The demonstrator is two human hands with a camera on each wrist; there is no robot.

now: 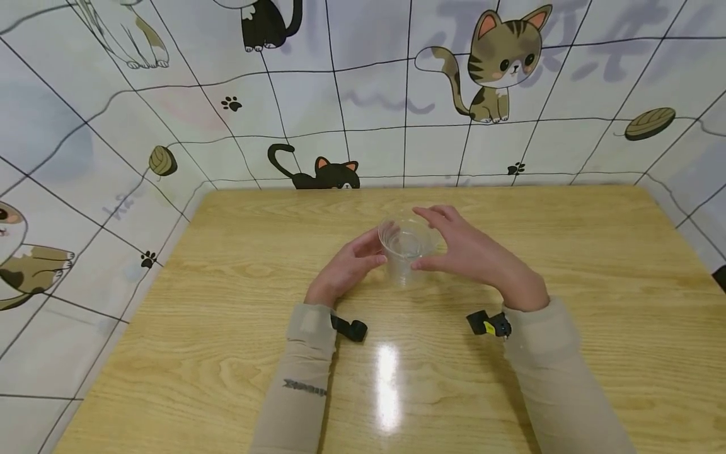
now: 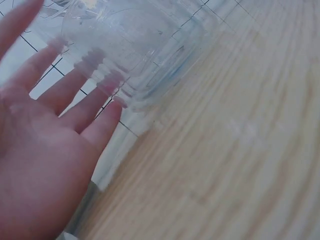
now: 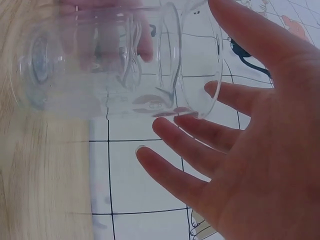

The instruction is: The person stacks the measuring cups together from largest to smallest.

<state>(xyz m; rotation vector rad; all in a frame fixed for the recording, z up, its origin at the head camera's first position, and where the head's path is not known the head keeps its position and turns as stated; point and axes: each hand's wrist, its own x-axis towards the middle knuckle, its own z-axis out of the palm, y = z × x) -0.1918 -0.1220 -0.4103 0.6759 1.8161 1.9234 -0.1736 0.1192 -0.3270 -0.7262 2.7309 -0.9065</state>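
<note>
A clear see-through cup stands upright on the wooden table, with a wide round rim and ring-like lines inside it. My left hand is at the cup's left side, thumb toward me and fingers reaching round behind. In the left wrist view its fingers are extended, their tips overlapping the cup wall. From the right, my right hand spreads thumb and fingers around the rim. The right wrist view has these fingers nearly straight and apart, the fingertips right by the rim, with my left hand's fingers visible through the cup.
The wood-grain table ends at a back wall covered with cat drawings and grid lines. Similar panels rise at both sides. Black straps sit at my sleeve cuffs. A bright light reflection lies on the tabletop.
</note>
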